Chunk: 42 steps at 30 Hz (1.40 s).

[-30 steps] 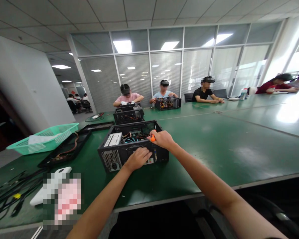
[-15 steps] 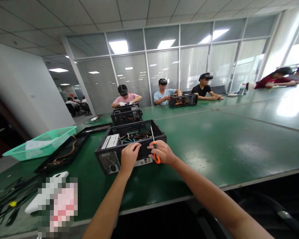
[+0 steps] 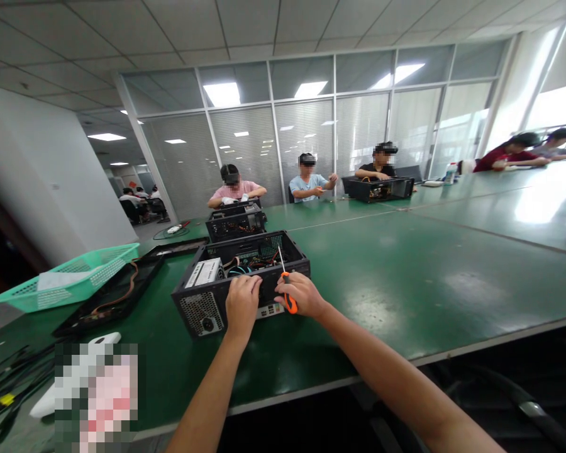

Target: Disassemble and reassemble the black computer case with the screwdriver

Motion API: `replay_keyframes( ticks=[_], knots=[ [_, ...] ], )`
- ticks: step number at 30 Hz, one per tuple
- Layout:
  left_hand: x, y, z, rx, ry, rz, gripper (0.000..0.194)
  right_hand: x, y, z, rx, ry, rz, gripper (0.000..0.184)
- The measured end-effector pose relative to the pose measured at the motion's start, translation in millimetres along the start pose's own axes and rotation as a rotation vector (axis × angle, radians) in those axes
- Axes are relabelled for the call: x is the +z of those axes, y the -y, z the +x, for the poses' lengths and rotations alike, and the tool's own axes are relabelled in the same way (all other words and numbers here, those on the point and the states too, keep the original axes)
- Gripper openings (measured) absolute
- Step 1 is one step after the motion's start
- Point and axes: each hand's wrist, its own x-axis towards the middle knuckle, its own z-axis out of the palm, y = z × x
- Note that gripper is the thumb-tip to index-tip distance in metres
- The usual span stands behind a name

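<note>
An open black computer case (image 3: 195, 290) lies on its side before me. Its white-labelled power supply (image 3: 204, 272), cables and circuit board show inside. My left hand (image 3: 241, 307) is at the near wall of the case, thumb and fingers pressed together by the rim. Whatever is between those fingertips, if anything, is hidden. My right hand (image 3: 302, 296) is closed around a screwdriver (image 3: 290, 302) with an orange and black handle. The screwdriver's thin metal shaft points up and away, over the case opening. Several ports on the rear panel (image 3: 270, 311) show between my hands.
Left of the case lie a black side panel (image 3: 108, 299), a mint-green basket (image 3: 70, 280) and black cables (image 3: 16, 384). Another open case (image 3: 236, 221) stands just behind mine. Across the green table (image 3: 382, 277), co-workers sit, and a third case (image 3: 380, 189) is at the back.
Across the table, the third case has moved right, from the person in blue to the person in black. My view has shifted slightly; my hands stay in nearly the same place at the case.
</note>
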Motion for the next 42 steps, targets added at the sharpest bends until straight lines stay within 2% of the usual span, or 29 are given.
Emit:
replay_keyframes(
  ticks=[4,7,9,11,14,16,22,27,35,42],
  knots=[
    [0.0,2.4,0.0,-0.014,-0.074,0.071,0.019,0.8,2.5,-0.8,-0.062,-0.018,-0.063,0.028],
    [-0.3,11.9,3.3,0.022,-0.191,0.082,0.014,3.1,6.0,-0.8,-0.194,-0.122,-0.072,0.036],
    [-0.4,21.1,6.3,0.129,-0.201,0.051,0.01,4.3,9.4,-0.6,-0.279,-0.215,-0.064,0.042],
    [-0.4,30.8,9.0,0.266,-0.16,0.022,0.008,4.0,13.1,-0.5,-0.314,-0.293,-0.076,0.044],
    [0.9,43.3,11.0,0.433,-0.105,0.005,0.012,1.5,17.4,-0.8,-0.295,-0.368,-0.113,0.033],
    [2.9,48.8,10.7,0.482,-0.105,0.005,0.014,-0.4,18.3,-1.1,-0.282,-0.392,-0.124,0.022],
    [9.9,53.5,10.1,0.459,-0.145,0.021,0.014,-1.8,14.2,-2.3,-0.307,-0.382,-0.177,0.011],
    [17.8,59.2,19.6,0.461,-0.144,0.047,0.014,1.4,10.6,-1.5,-0.304,-0.306,-0.247,0.013],
    [40.6,71.2,24.4,0.425,-0.215,0.045,0.017,7.6,4.8,1.1,-0.202,-0.234,-0.292,0.016],
    [41.2,67.4,20.8,0.388,-0.225,-0.019,0.016,9.8,4.7,0.6,-0.183,-0.227,-0.279,0.016]
  ],
)
